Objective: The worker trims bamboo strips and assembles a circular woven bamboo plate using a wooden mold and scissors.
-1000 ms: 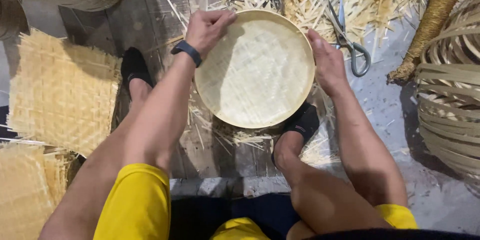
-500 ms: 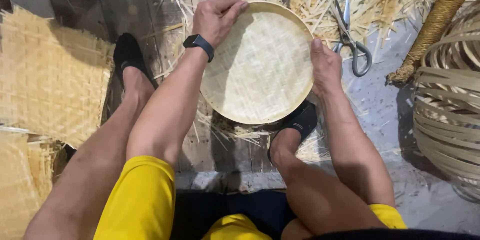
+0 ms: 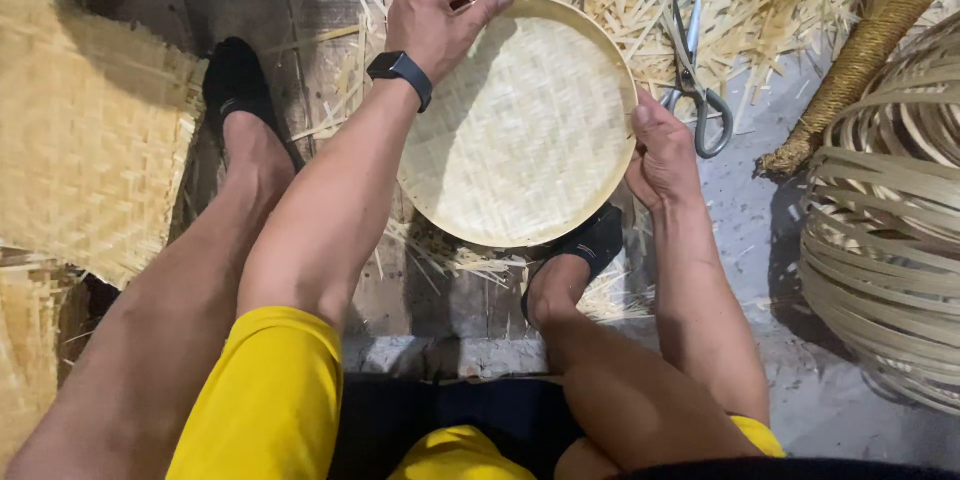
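Both hands gripped the round, pale woven bamboo tray held between the knees over the plank floor, the left hand clasping its far rim, the right hand its right edge, near grey-handled steel scissors.

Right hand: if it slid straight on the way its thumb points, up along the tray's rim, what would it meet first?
Probably the grey-handled scissors lying on the straw-coloured bamboo offcuts. The right hand grips the round woven bamboo tray at its right rim; the handles lie just beyond, though depth is unclear.
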